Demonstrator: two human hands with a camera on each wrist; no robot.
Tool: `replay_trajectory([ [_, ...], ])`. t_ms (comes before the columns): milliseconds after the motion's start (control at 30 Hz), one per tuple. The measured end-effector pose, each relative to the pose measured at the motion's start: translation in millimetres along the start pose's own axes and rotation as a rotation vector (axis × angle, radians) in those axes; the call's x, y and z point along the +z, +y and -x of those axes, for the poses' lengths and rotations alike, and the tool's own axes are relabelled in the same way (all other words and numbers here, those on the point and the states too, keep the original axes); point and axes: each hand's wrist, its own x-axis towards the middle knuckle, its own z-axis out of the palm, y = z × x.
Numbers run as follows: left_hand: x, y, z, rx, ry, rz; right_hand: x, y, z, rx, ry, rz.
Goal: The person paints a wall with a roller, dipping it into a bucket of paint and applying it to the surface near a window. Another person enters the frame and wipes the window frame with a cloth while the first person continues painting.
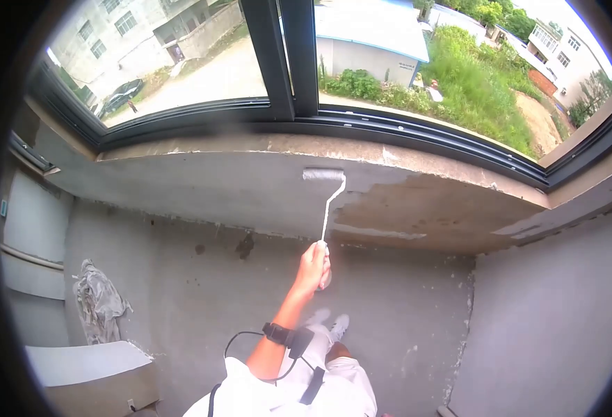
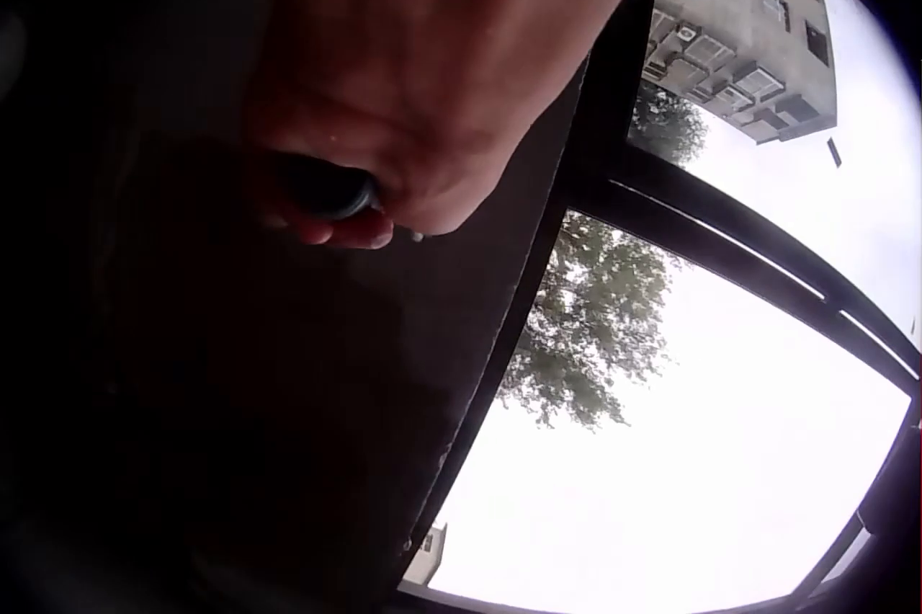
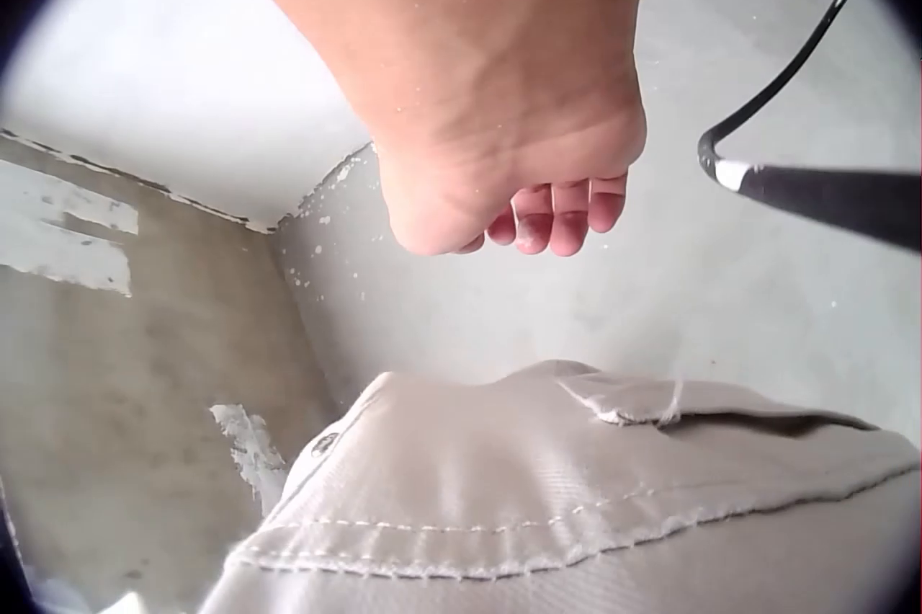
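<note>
My left hand (image 1: 311, 267) grips the handle of a paint roller, its arm stretched forward toward the wall under the window. The white roller sleeve (image 1: 323, 174) lies against that low wall (image 1: 243, 184), just below the sill, with its thin bent frame running down to my fist. In the left wrist view the dark butt of the handle (image 2: 329, 186) pokes out of the fist. My right hand (image 3: 512, 160) hangs beside the light trousers (image 3: 476, 470), its fingers loosely curled around nothing. Left of the sleeve the wall is grey; to the right is a brown patch (image 1: 417, 208).
A ledge (image 1: 285, 144) runs under the dark window frame (image 1: 417, 132). On the grey floor (image 1: 202, 313) at left lies a crumpled plastic sheet (image 1: 99, 302), near a pale board (image 1: 87, 363). A side wall (image 1: 549, 299) stands at right. A black cable (image 3: 778, 95) hangs near my right hand.
</note>
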Motion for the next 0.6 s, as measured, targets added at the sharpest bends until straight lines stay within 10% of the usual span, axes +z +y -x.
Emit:
replay_trajectory([
  [600, 4, -9, -14, -0.19, -0.114, 0.004, 36, 18, -24, -0.213, -0.01, -0.177],
])
